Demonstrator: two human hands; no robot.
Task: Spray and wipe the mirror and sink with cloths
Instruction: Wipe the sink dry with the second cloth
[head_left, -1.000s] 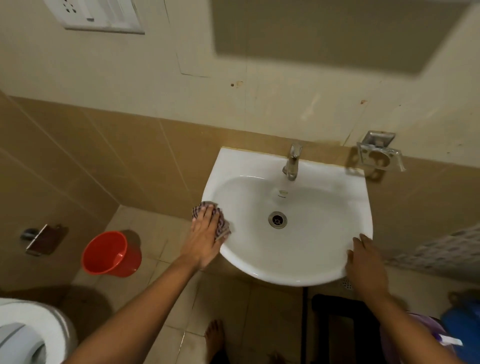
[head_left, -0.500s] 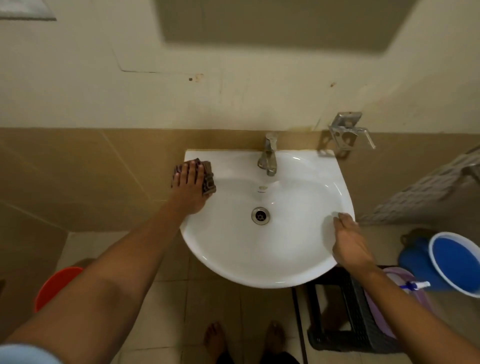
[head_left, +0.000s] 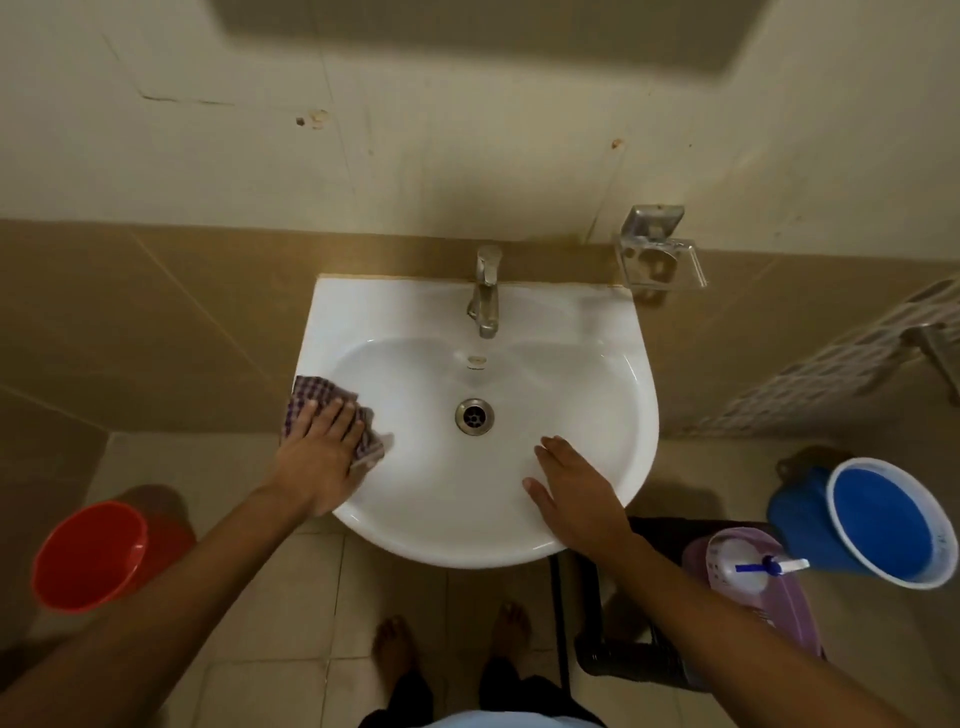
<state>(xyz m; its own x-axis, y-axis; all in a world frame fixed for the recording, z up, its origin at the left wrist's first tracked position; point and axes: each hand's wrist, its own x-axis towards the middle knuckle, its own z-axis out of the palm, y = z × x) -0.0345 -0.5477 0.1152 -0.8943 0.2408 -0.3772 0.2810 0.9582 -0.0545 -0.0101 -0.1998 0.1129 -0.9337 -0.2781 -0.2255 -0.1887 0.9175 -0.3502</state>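
Left hand (head_left: 318, 457) presses checked cloth (head_left: 323, 410) flat on left rim of white sink (head_left: 597, 322); right hand (head_left: 574, 493) empty on front-right of basin.

Left fingers spread flat over the cloth, pinning it at the sink's left edge, cloth poking out beyond the fingertips. Right hand wide, palm down, holding nothing, lying over the front-right rim into the bowl. Tap (head_left: 485, 291) at back-centre edge, drain (head_left: 474, 416) mid-bowl. Spray bottle (head_left: 748, 571) in purple basket (head_left: 795, 623) on floor right of sink; red bucket (head_left: 91, 556) on floor left, blue bucket (head_left: 883, 525) far right.
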